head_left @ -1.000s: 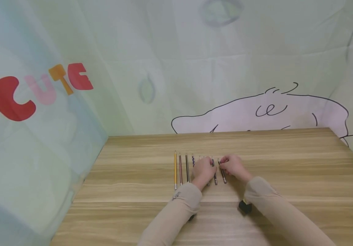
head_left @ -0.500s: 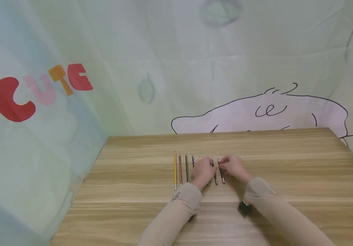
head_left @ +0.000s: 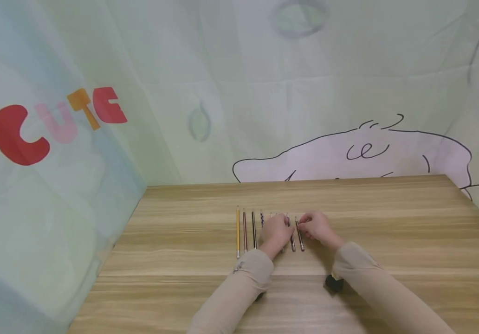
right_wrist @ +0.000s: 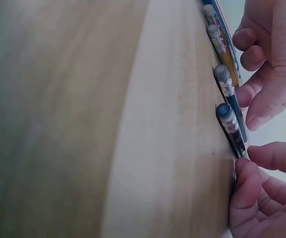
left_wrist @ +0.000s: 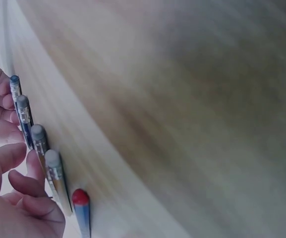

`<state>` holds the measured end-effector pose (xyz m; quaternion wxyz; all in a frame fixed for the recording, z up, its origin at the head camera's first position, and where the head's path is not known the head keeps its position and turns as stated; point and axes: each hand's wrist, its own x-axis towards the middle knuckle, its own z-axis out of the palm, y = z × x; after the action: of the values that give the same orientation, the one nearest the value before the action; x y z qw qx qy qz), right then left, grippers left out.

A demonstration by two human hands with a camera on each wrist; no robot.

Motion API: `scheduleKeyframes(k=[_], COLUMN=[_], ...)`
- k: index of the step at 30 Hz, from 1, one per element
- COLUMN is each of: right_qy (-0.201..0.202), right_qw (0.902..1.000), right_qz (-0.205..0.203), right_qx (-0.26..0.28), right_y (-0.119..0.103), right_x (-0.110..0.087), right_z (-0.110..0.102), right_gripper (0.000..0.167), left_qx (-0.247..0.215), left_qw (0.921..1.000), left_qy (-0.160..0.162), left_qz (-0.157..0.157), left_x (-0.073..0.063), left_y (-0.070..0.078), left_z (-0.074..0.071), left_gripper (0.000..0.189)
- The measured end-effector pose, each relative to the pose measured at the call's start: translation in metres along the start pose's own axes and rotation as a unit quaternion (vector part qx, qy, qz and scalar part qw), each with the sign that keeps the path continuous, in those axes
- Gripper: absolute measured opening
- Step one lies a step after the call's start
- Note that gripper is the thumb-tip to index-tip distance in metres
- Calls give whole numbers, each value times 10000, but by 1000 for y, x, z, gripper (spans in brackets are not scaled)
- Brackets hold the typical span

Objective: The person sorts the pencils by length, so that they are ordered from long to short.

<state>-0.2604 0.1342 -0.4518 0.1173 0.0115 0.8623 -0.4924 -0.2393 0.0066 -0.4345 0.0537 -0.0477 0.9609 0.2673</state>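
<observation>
Pencils lie side by side in a row on the table. My right hand (head_left: pixel 315 226) pinches the rightmost one, a dark pencil (head_left: pixel 300 240) with a dark blue eraser, between thumb and fingers. Just left of it, my left hand (head_left: pixel 277 229) has its thumb and forefinger at a dark blue pencil (right_wrist: pixel 226 82) with a grey eraser, seemingly pinching it. Further left are a yellow pencil (head_left: pixel 237 232), a dark red pencil (head_left: pixel 245 229), a black pencil (head_left: pixel 254 227) and a blue patterned pencil (head_left: pixel 262 219). The left hand hides the middle pencils in the head view; a red-ended blue one (left_wrist: pixel 83 210) shows in the left wrist view.
The wood-grain table (head_left: pixel 172 232) meets a printed cloth backdrop (head_left: pixel 181 93) at its back and left. A black object (head_left: pixel 333 283) shows under the right wrist.
The rightmost pencil's eraser end has swung a little left, so it lies more nearly parallel to its neighbour. The right hand keeps hold of it; the left hand has barely moved.
</observation>
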Motion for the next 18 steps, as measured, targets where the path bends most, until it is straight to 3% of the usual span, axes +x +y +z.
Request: scheduleKeyframes(k=[8,18], right_qy=[-4,-225], right_qw=[10000,9990], right_qz=[-24,-198], right_qx=[23,340], right_y=[3,0], right_x=[1,0], right_z=[-4,-20], right_gripper=[15,26], left_qx=[-76,-983], left_qw=[9997,9946], left_qy=[143,332], left_qz=[160,50], left_x=[2,8], left_y=[-2,-4], left_z=[-1,-9], left_gripper=[20,22])
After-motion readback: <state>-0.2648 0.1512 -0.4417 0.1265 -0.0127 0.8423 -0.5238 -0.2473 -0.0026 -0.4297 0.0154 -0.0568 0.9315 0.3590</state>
